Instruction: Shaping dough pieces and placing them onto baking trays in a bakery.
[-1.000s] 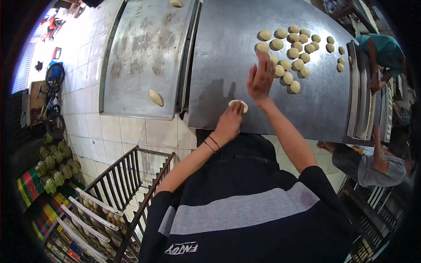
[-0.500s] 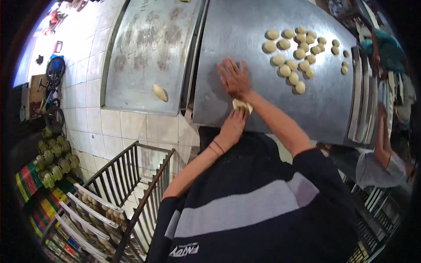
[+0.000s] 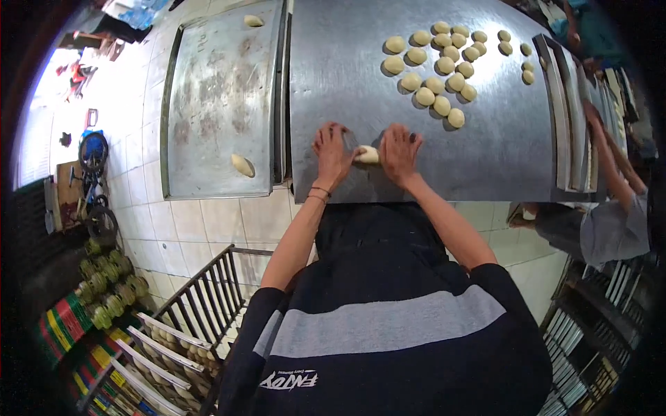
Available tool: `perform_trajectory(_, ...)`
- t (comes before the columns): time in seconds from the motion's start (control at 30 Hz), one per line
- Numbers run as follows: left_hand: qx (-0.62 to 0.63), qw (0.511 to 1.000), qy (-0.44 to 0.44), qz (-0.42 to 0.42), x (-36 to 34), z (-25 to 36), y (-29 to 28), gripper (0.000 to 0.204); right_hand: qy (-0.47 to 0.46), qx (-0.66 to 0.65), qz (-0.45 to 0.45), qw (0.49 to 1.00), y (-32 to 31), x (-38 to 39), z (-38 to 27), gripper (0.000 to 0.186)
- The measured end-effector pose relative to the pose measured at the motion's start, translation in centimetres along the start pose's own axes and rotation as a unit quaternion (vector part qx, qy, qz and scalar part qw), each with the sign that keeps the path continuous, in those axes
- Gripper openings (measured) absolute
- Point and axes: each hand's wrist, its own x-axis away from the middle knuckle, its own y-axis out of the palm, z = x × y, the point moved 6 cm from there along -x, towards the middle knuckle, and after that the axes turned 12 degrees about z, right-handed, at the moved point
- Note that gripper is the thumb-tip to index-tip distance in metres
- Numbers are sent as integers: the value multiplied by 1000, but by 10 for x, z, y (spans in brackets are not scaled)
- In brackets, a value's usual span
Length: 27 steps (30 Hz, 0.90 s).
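A pale piece of dough (image 3: pixel 368 154), drawn out into a short roll, lies on the metal table near its front edge. My left hand (image 3: pixel 333 154) is at the roll's left end, thumb on the dough and fingers bent. Over the right end rests my right hand (image 3: pixel 399 156), closed about the dough with its fingers bent forward; that end is hidden under it. Beyond my hands, several round dough balls (image 3: pixel 445 66) sit loosely grouped on the table. To the left, a shaped dough piece (image 3: pixel 243 165) lies on a metal baking tray (image 3: pixel 218 139), with another shaped piece (image 3: pixel 253 21) at its far end.
Stacked metal trays (image 3: pixel 565 118) stand at the table's right side, with another person's arm (image 3: pixel 610 145) beyond them. A dark metal rack (image 3: pixel 201 291) is at lower left, near racked trays of dough (image 3: pixel 163 364). Bicycles (image 3: pixel 94 156) stand against the left wall.
My right hand has come back toward me and lies beside my left, which has moved left. The flat dough is now a roll. The view has shifted, bringing another shaped piece fully into sight.
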Motion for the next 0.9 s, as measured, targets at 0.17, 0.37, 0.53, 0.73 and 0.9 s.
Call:
perform_trajectory(0.17,63,997,-33,-21,-7,19,-6,57,147,-147,131,969,-36,-23,12,31)
perform_trajectory(0.37,237,964,-28,-116,46,37,7,76,173,-366,59,913,-19,10,-46,49)
perform_trajectory(0.53,263,962,-27,-65,44,23,24,84,221,-347,77,908,23,-4,-18,46)
perform_trajectory(0.73,239,955,4,-175,48,7,0,77,168,-345,-21,923,-1,5,-22,41)
perform_trajectory(0.9,363,910,-77,-182,1,-21,-38,69,204,-368,-123,899,-3,-17,-1,36)
